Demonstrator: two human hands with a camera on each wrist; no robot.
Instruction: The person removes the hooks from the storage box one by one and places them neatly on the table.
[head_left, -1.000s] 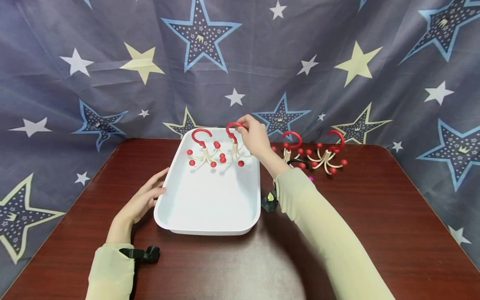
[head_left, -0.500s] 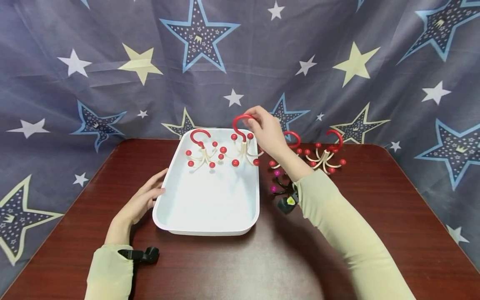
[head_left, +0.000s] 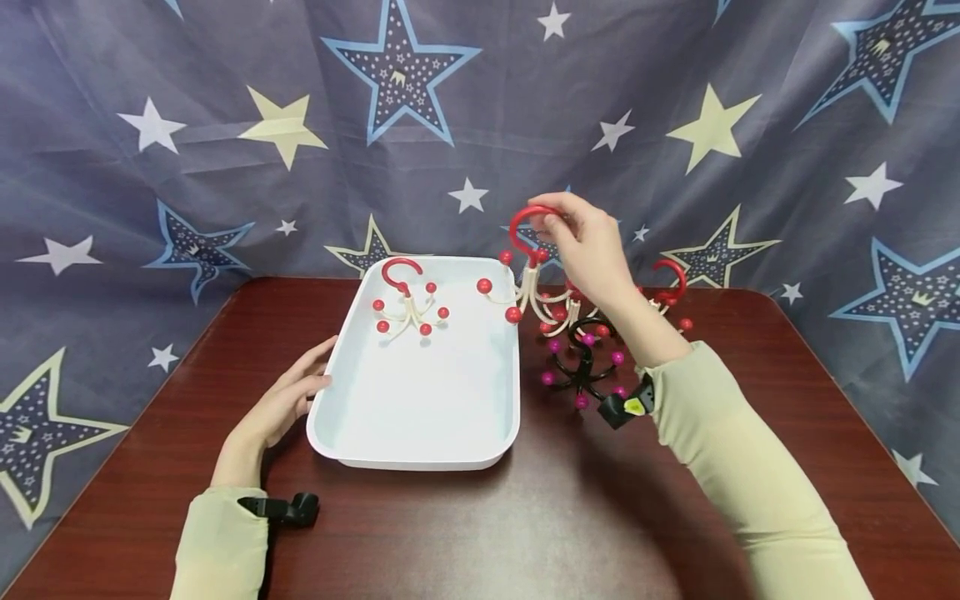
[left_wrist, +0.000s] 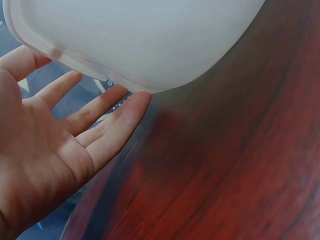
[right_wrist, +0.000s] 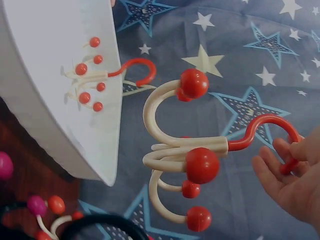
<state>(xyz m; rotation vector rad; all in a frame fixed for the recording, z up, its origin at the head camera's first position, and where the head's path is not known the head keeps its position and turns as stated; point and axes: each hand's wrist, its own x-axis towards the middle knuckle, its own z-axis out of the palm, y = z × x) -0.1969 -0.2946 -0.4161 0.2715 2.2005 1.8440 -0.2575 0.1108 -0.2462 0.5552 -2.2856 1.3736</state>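
Note:
The right hand (head_left: 596, 250) pinches the red hook of a cream multi-armed hanger (head_left: 529, 279) with red balls, held up at the white tray's right edge. In the right wrist view the hanger (right_wrist: 200, 145) hangs from the fingers of the hand (right_wrist: 295, 180), clear of the tray. A second red-hooked hanger (head_left: 410, 308) stands inside the tray (head_left: 427, 463), toward its back left. The left hand (head_left: 277, 408) touches the tray's left side with fingers fairly straight; the left wrist view shows the fingertips of this hand (left_wrist: 55, 145) against the tray's rim (left_wrist: 75, 65).
Right of the tray, a black hanger with magenta balls (head_left: 583, 371) lies on the brown table (head_left: 420, 533). Behind it are a cream hanger (head_left: 573, 312), partly hidden, and another with a red hook (head_left: 675, 279), partly behind the right forearm. A star-patterned curtain (head_left: 225, 167) hangs behind.
The right hand has lifted the hanger out of the tray and carried it rightward and up, uncovering the black hanger. The left hand and the tray have stayed in place.

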